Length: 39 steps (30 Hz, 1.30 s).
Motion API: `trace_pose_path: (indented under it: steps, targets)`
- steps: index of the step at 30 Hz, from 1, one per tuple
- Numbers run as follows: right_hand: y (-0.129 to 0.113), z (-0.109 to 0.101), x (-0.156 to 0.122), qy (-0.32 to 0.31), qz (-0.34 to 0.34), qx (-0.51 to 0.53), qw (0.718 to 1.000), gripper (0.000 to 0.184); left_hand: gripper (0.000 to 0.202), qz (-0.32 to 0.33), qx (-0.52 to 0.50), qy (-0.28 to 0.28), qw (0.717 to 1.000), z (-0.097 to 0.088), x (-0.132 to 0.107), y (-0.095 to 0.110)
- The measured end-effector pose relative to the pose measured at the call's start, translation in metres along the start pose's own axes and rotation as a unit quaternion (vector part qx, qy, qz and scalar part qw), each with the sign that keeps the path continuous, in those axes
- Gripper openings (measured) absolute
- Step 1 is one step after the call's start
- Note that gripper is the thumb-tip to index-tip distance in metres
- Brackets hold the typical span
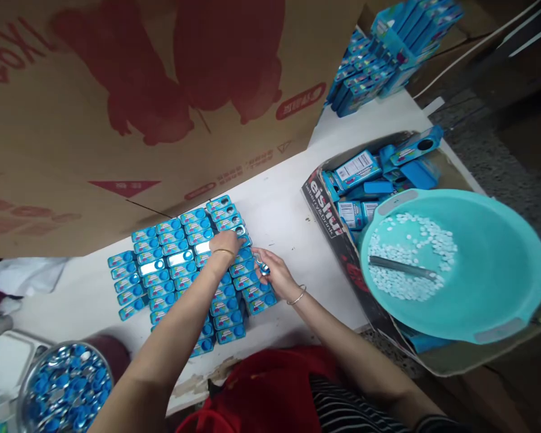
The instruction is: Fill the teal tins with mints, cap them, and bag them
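Observation:
Several rows of small blue mint tins (162, 288) stand close together on the white table. Many have a round blue cap on top, while a few at the far right end show dark round openings. Over that end my left hand (224, 242) reaches down with its fingers drawn together at a tin's top. Whatever lies between those fingertips is hidden. Just right of the rows, my right hand (276, 276) has its fingers closed around small blue-and-silver caps (264, 268); their exact number is unclear.
A large cardboard box (234, 150) walls off the back. On the right, a turquoise basin (491, 258) with white tablets and a grey scoop (401, 267) rests on a carton (338, 246) of blue packs. A metal bowl (110, 367) of caps stands front left; stacked blue boxes (365, 78) stand behind.

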State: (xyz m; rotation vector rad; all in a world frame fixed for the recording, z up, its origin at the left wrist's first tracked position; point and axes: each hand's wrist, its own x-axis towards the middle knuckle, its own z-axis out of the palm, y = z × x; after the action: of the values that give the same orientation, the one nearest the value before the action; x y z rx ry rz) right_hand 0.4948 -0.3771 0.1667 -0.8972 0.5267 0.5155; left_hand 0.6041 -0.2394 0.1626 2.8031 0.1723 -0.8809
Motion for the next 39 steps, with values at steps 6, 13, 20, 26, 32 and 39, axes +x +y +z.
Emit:
trace_pose_path:
  steps: [6, 13, 20, 26, 32, 39]
  targets:
    - [-0.004, 0.006, 0.006, 0.018, -0.024, -0.017, 0.999, 0.064, 0.027, 0.115, -0.142, -0.008, 0.983, 0.009, -0.042, -0.002]
    - [-0.002, 0.017, 0.017, 0.025, -0.025, 0.032, 0.999, 0.052, 0.030, 0.165, -0.439, 0.009, 0.883, 0.016, -0.048, -0.016]
    - [-0.005, 0.005, 0.032, 0.030, -0.078, -0.100, 0.991, 0.034, 0.019, 0.293, -0.120, 0.192, 0.929, 0.007, -0.009, -0.026]
    - [-0.027, 0.002, 0.040, 0.014, -0.211, -0.558, 0.802, 0.043, 0.034, 0.211, -0.055, 0.249, 0.943, 0.010, -0.011, -0.036]
    - [-0.042, 0.023, 0.051, -0.062, -0.126, -0.775, 0.616, 0.054, 0.089, 0.063, 0.017, 0.169, 0.984, -0.001, 0.010, -0.021]
    - [-0.047, 0.024, 0.063, -0.082, -0.116, -0.717, 0.683, 0.054, 0.102, -0.015, 0.035, 0.086, 0.996, -0.008, 0.021, -0.013]
